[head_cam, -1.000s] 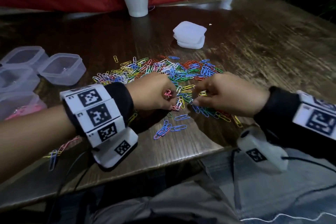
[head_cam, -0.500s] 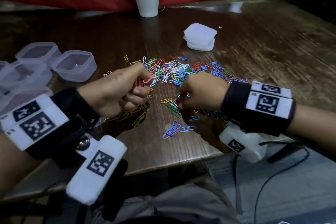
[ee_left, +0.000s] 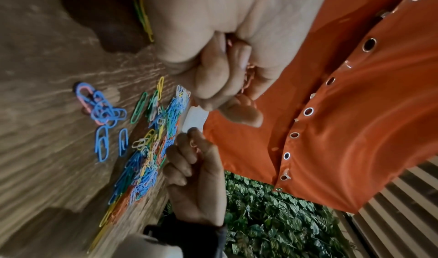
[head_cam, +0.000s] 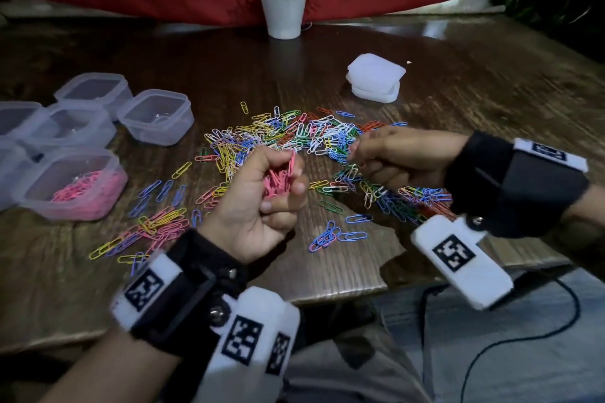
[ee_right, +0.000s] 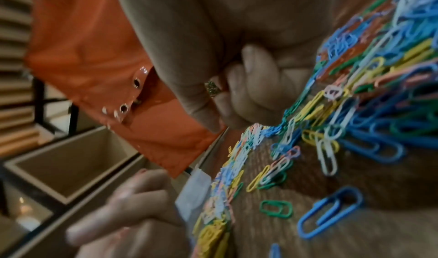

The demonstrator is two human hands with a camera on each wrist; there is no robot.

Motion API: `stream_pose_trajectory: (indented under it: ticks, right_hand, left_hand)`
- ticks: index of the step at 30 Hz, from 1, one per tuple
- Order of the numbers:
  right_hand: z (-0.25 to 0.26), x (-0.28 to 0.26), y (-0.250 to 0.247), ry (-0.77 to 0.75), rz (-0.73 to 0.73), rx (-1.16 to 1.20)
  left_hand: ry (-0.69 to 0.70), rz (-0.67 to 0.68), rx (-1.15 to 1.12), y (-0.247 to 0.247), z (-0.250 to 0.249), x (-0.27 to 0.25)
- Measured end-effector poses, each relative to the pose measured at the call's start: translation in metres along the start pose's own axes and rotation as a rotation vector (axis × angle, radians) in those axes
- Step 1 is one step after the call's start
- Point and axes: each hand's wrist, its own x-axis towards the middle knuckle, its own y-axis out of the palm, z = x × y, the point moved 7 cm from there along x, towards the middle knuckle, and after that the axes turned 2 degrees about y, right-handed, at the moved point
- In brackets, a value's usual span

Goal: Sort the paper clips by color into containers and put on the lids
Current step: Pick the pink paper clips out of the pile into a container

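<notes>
My left hand point(head_cam: 262, 196) is turned palm up above the table and grips a bunch of pink paper clips point(head_cam: 281, 180); the same pink clips point(ee_left: 249, 75) show between its curled fingers in the left wrist view. My right hand point(head_cam: 360, 157) hovers just right of it with fingers curled, pinching a pink paper clip point(ee_left: 193, 143) at its fingertips. The mixed pile of coloured clips point(head_cam: 294, 134) spreads on the wooden table point(head_cam: 474, 101) behind and under both hands. A clear container point(head_cam: 104, 203) at the left holds pink clips.
Several empty clear containers point(head_cam: 157, 134) cluster at the far left. A stack of white lids point(head_cam: 376, 77) lies behind the pile, a white plant pot point(head_cam: 283, 13) beyond it. Loose clips point(head_cam: 327, 235) lie near the table's front edge.
Both hands have lifted off the pile. The left hand has turned palm up with a bunch of pink clips, and the right hand has come up beside it.
</notes>
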Motion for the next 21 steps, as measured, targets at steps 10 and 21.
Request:
stream_pose_trajectory:
  ticks: [10, 21]
  right_hand:
    - [0.003, -0.014, 0.001, -0.064, 0.061, 0.295]
    - [0.024, 0.015, 0.004, -0.217, -0.15, -1.099]
  left_hand:
    - [0.001, 0.031, -0.117, -0.003, 0.009, 0.004]
    - [-0.036, -0.099, -0.066, -0.023, 0.019, -0.002]
